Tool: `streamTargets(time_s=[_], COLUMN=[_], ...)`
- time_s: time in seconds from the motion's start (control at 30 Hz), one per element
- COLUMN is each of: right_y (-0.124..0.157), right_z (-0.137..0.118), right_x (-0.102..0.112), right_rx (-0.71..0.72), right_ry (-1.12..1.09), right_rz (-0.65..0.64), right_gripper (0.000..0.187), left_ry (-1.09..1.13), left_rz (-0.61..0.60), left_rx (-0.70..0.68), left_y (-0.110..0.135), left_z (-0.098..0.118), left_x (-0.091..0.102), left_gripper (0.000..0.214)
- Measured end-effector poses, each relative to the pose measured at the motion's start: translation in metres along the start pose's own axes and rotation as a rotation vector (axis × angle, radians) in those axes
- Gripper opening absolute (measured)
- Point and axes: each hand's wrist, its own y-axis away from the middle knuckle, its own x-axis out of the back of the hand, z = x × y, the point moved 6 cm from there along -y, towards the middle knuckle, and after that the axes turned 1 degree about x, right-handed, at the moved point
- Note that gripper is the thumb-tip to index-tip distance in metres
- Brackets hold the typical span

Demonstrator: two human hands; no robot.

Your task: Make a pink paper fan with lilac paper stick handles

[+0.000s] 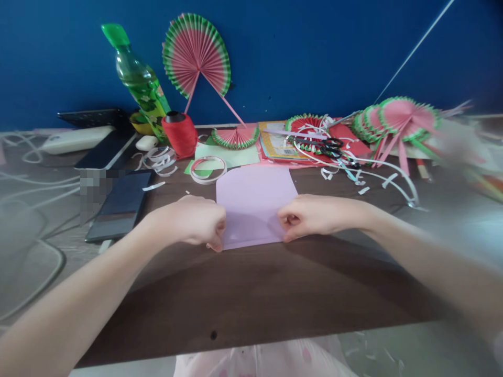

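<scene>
A sheet of light purple paper [255, 204] lies on the dark brown table, its two far corners rounded. At its near left corner my left hand [200, 222] is closed, thumb and curled fingers pinching the edge. My right hand [304, 217] pinches the near right corner in the same way. Between the hands a narrow strip along the near edge looks creased or folded. A roll of white double-sided tape [208, 177] lies just beyond my left hand. Pale green paper [231, 154] sits past the sheet's far edge.
Pleated pink-and-green paper fans [196, 55] lean on the blue wall and lie at the right. A green drink bottle [141, 84] and a red thread spool [179, 135] stand at the back left. Black-handled scissors [332, 147] rest among paper scraps. A dark tablet [120, 207] lies left.
</scene>
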Motion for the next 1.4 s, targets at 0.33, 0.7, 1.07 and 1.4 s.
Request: streamTargets(time_s=[0.33,0.7,1.07,1.4], right_y=[0.005,0.017,0.021,0.017], right_z=[0.009,0.026,0.028,-0.018], right_x=[0.003,0.013,0.016,0.008], right_rx=[-0.143,-0.329,-0.362,-0.062], right_ry=[0.032,0.235,0.262,0.168], right_rz=[-0.057,-0.072,-0.118,0.006], right_gripper=[0.019,0.029,0.028,0.011], left_ry=[0.045,0.065,0.119,0.275], left_rz=[-0.006,-0.015,0.161,0.207], left_rx=[-0.005,0.011,-0.245,-0.381], left_y=[0.0,0.002,0.016,0.009], left_z=[-0.002,-0.001,0.034,0.05], left_x=[-0.001,0.001,0.006,-0.001], left_gripper=[0.024,0.023,0.01,0.008])
